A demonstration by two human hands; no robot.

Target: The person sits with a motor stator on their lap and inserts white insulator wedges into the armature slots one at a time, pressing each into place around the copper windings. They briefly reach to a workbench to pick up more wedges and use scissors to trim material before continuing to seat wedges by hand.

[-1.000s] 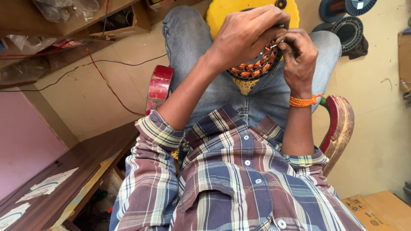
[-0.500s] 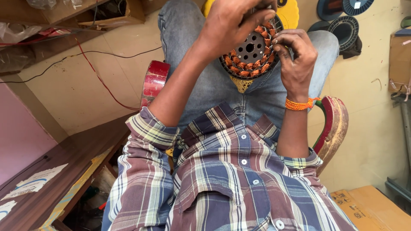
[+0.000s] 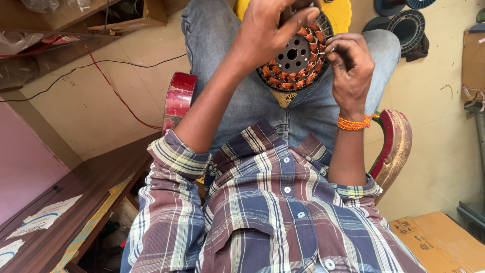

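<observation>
A round dark metal stator (image 3: 293,55) with several copper-orange windings around its rim is held over my lap. My left hand (image 3: 273,33) grips it from the top, with fingers wrapped over the upper edge. My right hand (image 3: 351,68) is at the stator's right rim, its fingertips pinched on a thin wire there. An orange thread band (image 3: 353,123) circles my right wrist. The upper part of the stator is hidden behind my left hand.
I sit on a seat with red curved arms (image 3: 178,98) (image 3: 394,146). A wooden desk (image 3: 60,222) lies at lower left and a cardboard box (image 3: 439,242) at lower right. Dark wire spools (image 3: 411,25) and a yellow disc (image 3: 343,12) lie on the floor ahead. Cables (image 3: 116,63) trail at left.
The stator has tilted so that its flat face with holes shows more. Both hands have risen a little, and my right fingers have closed in on the rim.
</observation>
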